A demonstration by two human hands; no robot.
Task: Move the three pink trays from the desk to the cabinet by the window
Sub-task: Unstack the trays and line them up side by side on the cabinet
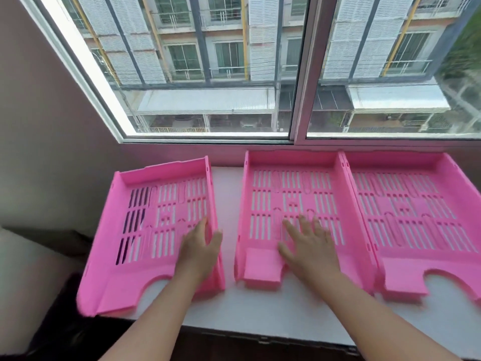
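Note:
Three pink slotted trays lie side by side on the white cabinet top (229, 306) under the window. The left tray (145, 230) is skewed and overhangs the cabinet's left end. My left hand (200, 248) grips that tray's right side wall, fingers inside and thumb outside. The middle tray (294, 201) sits straight, and my right hand (309, 246) rests flat in it with fingers spread, holding nothing. The right tray (411, 212) lies close against the middle one, untouched.
A large window (296, 69) with a white frame stands right behind the trays. A brownish wall (44, 131) closes the left side. Below the cabinet's left end sits a pale cushion or seat (26, 282). The cabinet's front edge runs just under my forearms.

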